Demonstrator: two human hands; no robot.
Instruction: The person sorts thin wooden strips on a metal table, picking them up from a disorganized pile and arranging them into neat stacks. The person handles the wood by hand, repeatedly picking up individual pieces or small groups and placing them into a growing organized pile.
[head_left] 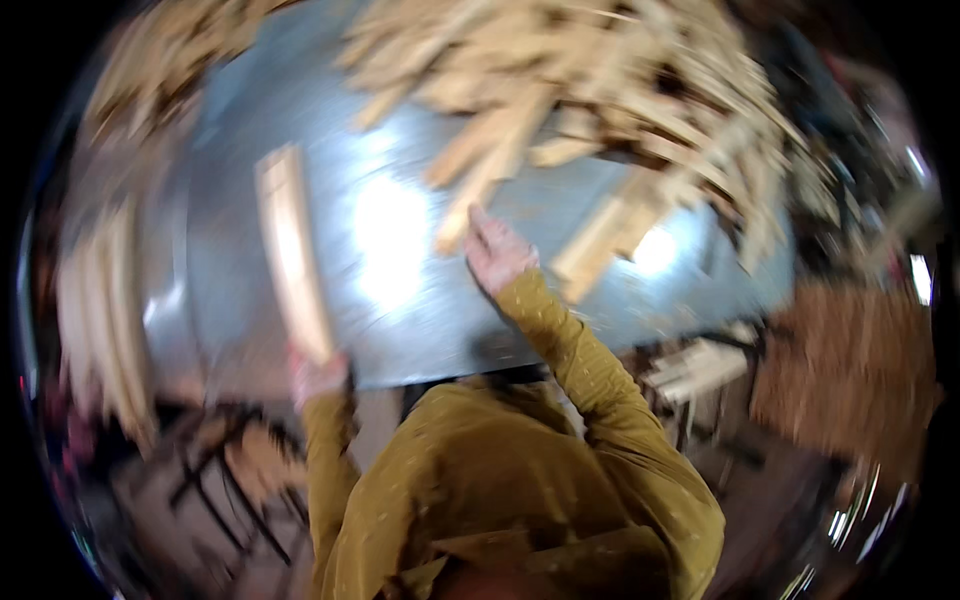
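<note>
The picture is blurred by motion. My left hand (318, 376) grips the near end of a long pale wooden slat (292, 250) that stands up over a shiny metal table (390, 300). My right hand (497, 252) reaches forward across the table with fingers stretched out, its tips at the near end of another slat (480, 185) that sticks out of a big heap of wooden pieces (620, 90). Both arms wear mustard-yellow sleeves.
More slats lie stacked at the left (100, 310) and far left corner (165, 60) of the table. A small stack of wood (695, 370) sits on a stand at lower right, beside a brown surface (850, 370). A dark metal frame (230, 470) stands at lower left.
</note>
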